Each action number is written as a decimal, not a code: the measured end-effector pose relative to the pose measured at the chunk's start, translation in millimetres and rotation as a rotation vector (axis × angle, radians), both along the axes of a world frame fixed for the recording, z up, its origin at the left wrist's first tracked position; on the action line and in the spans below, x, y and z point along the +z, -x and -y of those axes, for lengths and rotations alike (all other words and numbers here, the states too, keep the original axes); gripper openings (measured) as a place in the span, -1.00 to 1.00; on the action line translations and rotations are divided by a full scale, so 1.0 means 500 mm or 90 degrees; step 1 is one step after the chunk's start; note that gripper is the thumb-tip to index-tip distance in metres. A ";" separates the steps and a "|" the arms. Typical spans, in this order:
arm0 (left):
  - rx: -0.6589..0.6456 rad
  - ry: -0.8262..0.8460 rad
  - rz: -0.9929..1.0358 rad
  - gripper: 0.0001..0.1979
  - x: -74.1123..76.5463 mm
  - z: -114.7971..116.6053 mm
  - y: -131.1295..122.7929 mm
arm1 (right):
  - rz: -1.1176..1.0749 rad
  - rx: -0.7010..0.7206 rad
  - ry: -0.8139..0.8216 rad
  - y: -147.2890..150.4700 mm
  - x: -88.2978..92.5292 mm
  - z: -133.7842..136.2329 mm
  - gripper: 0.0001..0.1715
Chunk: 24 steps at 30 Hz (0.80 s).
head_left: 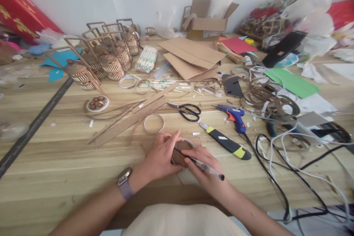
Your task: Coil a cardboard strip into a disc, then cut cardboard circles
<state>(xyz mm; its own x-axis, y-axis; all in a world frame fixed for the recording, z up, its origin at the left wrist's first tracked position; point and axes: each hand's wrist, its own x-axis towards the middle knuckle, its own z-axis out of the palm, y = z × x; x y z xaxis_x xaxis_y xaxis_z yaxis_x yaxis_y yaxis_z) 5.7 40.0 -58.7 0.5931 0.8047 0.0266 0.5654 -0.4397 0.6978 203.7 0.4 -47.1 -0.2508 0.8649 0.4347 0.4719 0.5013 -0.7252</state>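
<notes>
Nearest you, your right hand (206, 164) pinches a pen (208, 169) between the thumb and index finger, the other fingers curled in beneath. The pen lies low and slanted over the table (83, 177): its long axis runs from the near right to the far left, the black end pointing back past your right hand, the writing end pointing away and left. That writing end sits inside a ring (190, 142), close to your left fingers; you cannot tell whether it touches the ring's inner edge.

Your left hand (163, 156), with a watch (125, 175) on its wrist, spreads its fingers around the ring's left side, thumb at the near edge and the others toward the far edge. Whether they grip the ring or only steady it, you cannot tell. The ring lies flat on a piece of cardboard (179, 159), which fills its opening.

A little farther, a second ring (153, 132) lies just beyond your left hand, and a cutter (228, 143) lies beyond and right of your right hand. Past them come scissors (190, 112) and a blue glue gun (233, 116). Farther still stand small baskets (112, 66) at the left, cardboard sheets (193, 53) and an open box (207, 25).
</notes>
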 end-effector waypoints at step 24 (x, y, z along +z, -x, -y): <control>0.001 0.027 -0.021 0.14 0.010 0.002 0.000 | -0.010 -0.031 0.130 -0.023 0.019 0.003 -0.69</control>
